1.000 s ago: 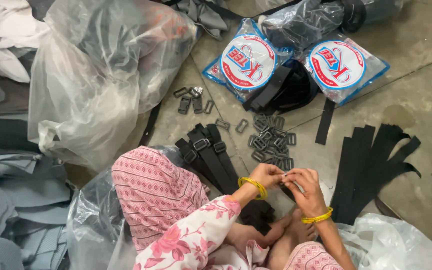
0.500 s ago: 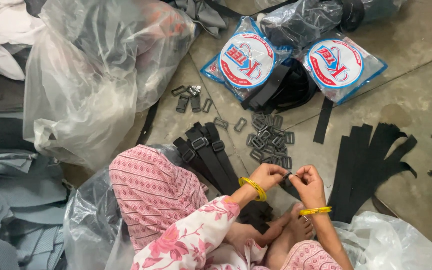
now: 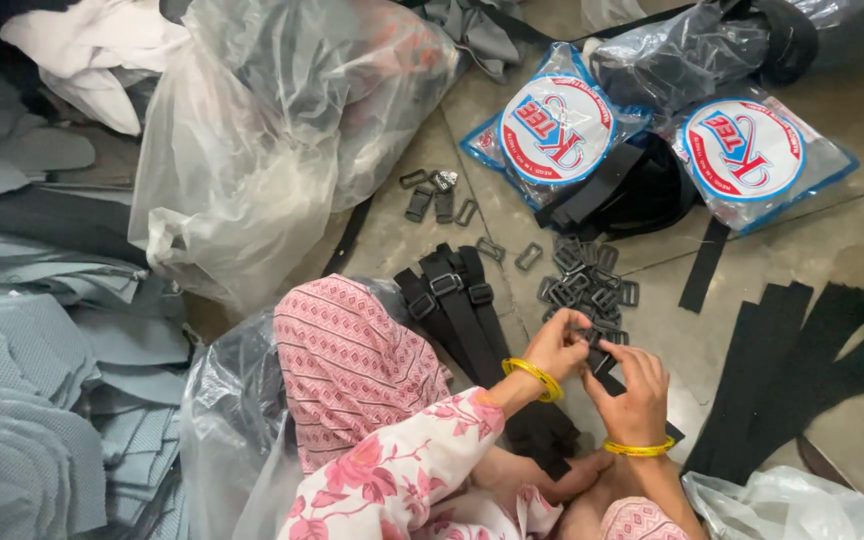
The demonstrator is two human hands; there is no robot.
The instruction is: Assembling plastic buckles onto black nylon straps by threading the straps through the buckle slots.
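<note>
Head view, looking down at a person seated on the floor. The left hand (image 3: 558,345) and right hand (image 3: 632,385) meet over a black strap (image 3: 607,372), both pinching it — a small black buckle (image 3: 586,336) sits between the fingertips. Loose buckles (image 3: 592,285) lie just beyond; finished straps (image 3: 452,300) rest beside the knee.

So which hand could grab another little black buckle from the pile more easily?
Probably the left hand. It sits right at the near edge of the buckle pile, so it is closer. The right hand is lower down, farther from the pile, and pinches the black strap.
</note>
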